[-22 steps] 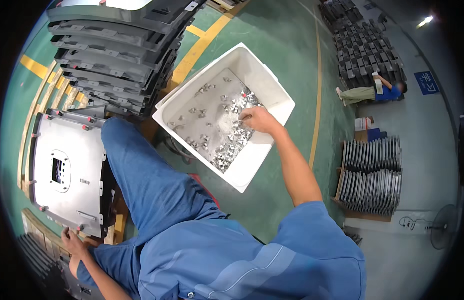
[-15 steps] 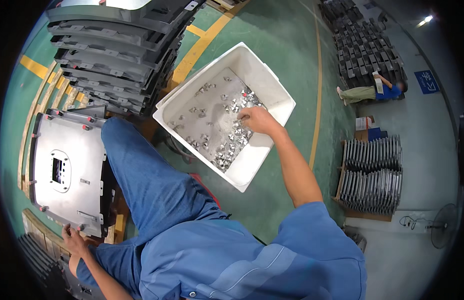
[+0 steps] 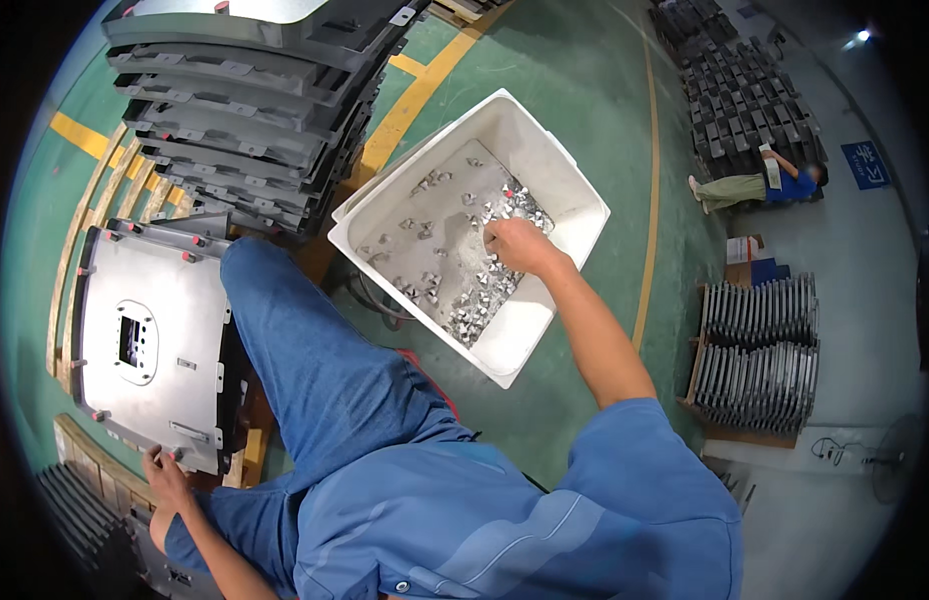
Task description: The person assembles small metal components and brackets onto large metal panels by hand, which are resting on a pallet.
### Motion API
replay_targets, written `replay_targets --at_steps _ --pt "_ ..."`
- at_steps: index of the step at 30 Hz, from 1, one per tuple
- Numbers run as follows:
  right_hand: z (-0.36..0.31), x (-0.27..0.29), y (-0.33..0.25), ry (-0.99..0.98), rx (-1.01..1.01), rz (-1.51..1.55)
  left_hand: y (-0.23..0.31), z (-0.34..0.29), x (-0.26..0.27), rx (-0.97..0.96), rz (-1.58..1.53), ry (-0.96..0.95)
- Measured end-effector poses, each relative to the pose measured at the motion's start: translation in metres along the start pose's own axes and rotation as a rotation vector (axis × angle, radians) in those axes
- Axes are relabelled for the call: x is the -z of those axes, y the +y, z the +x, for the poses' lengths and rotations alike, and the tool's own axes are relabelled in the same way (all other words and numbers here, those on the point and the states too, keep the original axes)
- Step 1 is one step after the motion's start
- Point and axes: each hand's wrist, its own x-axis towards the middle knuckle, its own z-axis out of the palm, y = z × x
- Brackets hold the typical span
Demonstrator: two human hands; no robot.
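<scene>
A white plastic bin (image 3: pixel 570 170) stands on the floor in front of me, with many small shiny metal pieces (image 3: pixel 472 315) strewn over its bottom. My right hand (image 3: pixel 520 246) reaches down into it over the pieces, fingers curled together; whatever is between the fingertips is hidden. To my left lies a silvery sheet-metal panel (image 3: pixel 170 300) with red caps around its border and an oblong cutout plate. At the panel's near edge, my left hand (image 3: pixel 168 482) has its fingers drawn together beside a small fitting; I cannot make out anything held.
Beyond the panel rises a tall stack of dark metal panels (image 3: pixel 235 95). Wooden pallets (image 3: pixel 73 270) lie under the parts at left. Racked metal parts (image 3: pixel 760 340) stand at the right, where another person (image 3: pixel 775 185) is beside more stacks. A fan (image 3: pixel 893 458) is at far right.
The whole view has shifted slightly, so things appear further right. Within the bin, my right hand has moved a little to the left. My left hand stays at the panel's edge.
</scene>
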Motion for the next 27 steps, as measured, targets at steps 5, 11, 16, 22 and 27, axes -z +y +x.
replay_targets --at_steps 5,11,16,22,27 --pt "-0.002 -0.001 0.002 0.041 0.013 0.045 0.007 -0.001 -0.001 -0.011 0.029 -0.009" --pt "0.000 0.007 0.009 0.043 -0.050 0.286 -0.008 0.008 -0.001 -0.090 0.037 0.051" --pt "0.001 0.012 0.009 -0.044 -0.119 0.342 -0.002 0.002 0.001 -0.052 0.108 0.025" --pt "0.000 0.010 0.016 0.005 -0.122 0.596 0.008 0.002 0.005 -0.039 0.046 0.063" --pt "0.004 0.001 0.020 0.014 -0.083 0.281 0.023 0.001 0.007 -0.023 0.092 0.046"
